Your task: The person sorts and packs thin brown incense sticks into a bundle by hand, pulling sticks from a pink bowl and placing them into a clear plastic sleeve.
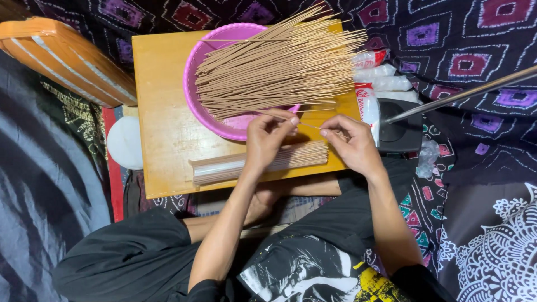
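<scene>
A large fan of thin brown incense sticks (pixel 279 70) lies across a pink plastic bowl (pixel 193 78) on a small wooden board table (pixel 162 123). My left hand (pixel 268 140) pinches a few sticks by their ends near the bowl's front rim. My right hand (pixel 349 145) pinches the other end of the same thin sticks; the two hands are a few centimetres apart. Just below the hands a clear plastic sleeve filled with sticks (pixel 257 163) lies along the board's front edge.
Filled white packets (pixel 383 78) lie at the board's right end, beside a black device (pixel 400 131) with a metal rod (pixel 464 92). A white round lid (pixel 124 142) sits left of the board, an orange striped object (pixel 67 59) at far left. Patterned cloth surrounds everything.
</scene>
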